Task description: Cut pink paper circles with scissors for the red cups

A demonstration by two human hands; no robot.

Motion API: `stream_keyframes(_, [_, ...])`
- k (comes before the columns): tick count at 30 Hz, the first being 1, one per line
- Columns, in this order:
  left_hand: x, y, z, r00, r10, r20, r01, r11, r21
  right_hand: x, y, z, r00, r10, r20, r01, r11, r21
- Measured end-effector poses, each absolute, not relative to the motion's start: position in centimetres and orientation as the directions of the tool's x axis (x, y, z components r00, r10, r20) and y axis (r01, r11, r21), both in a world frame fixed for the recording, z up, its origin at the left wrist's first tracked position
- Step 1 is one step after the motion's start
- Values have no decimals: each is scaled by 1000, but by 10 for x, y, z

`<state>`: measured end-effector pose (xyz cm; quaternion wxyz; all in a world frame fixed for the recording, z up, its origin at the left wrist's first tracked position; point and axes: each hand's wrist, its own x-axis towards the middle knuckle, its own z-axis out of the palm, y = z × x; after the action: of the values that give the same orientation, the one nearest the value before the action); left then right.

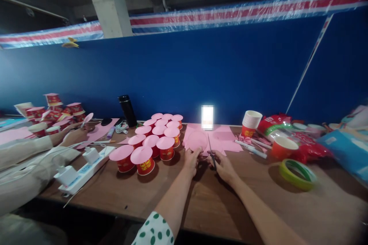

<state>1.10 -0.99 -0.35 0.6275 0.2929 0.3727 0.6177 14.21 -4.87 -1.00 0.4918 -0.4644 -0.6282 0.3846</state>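
My left hand [192, 161] is closed on the lower edge of a pink paper circle [197, 140], with the thumb on top. In my right hand [224, 167] is a pair of scissors [210, 148], its blades pointing away from me beside the circle's right edge. Whether the blades touch the paper cannot be made out. Pink paper sheets [230, 138] lie flat just beyond both hands. To the left, several upside-down red paper cups [145, 168] stand in rows, each topped with a pink paper disc [141, 155].
At left, a co-worker's hands [75, 136] are near more red cups [54, 99]. A white power strip [86, 174] and a black flask [127, 111] stand nearer. To the right are stacked cups [251, 122], a marker [255, 151], a tape roll [297, 175] and plastic bags [309, 147].
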Motion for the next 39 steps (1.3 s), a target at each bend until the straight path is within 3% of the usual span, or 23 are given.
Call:
stream_keyframes(8, [10, -11, -5, -18, 997, -76, -537, 55, 842, 140, -51, -3, -118, 971, 208, 44, 214, -976])
stream_keyframes(39, [14, -9, -11, -30, 999, -35, -457, 18, 889, 139, -53, -2, -116, 976, 184, 91, 195, -977])
